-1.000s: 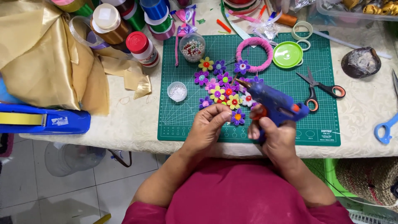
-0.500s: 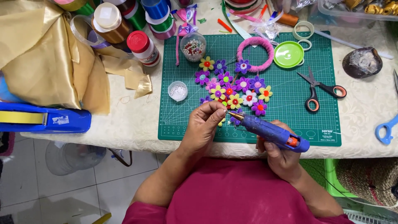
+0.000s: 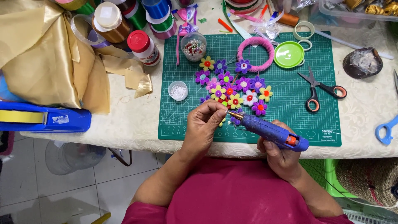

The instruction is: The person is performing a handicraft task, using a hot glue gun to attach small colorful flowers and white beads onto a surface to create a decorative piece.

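Cream-clothed desk [image 3: 137, 120], crowded. A green cutting mat [image 3: 290, 120] lies at its middle and serves as the landmark.

Obs.:
- Felt flowers [image 3: 234, 89] in purple, yellow, white and pink sit in a tight cluster on the mat's centre, many touching.
- Left hand [image 3: 203, 124] is over the mat's near edge, thumb and fingertips pinched together on a small piece at the cluster's near side. The piece is mostly hidden, so I cannot tell what it is.
- Right hand [image 3: 282, 155] is just off the mat's near edge, wrapped round the grip of a blue glue gun [image 3: 269, 130]. The brass nozzle points left and meets the pinched fingertips. Whether it touches the piece cannot be told.
- On the mat's far part: pink ring [image 3: 256, 54], green lid [image 3: 289, 54], bead jar [image 3: 193, 45].
- Scissors [image 3: 319, 89] are on the mat's right part, and a small cup of white beads [image 3: 178, 90] is on its left part.
- Left of the mat are gold fabric [image 3: 41, 62] and a blue tape dispenser [image 3: 41, 118].

Judgement: the step in hand looks like gluing, a dab of hot glue going onto the pinched piece. The next move calls for a small, controlled squeeze with fingertips kept clear of the hot tip. The piece must then be seated promptly and squarely among the flowers without disturbing its neighbours.
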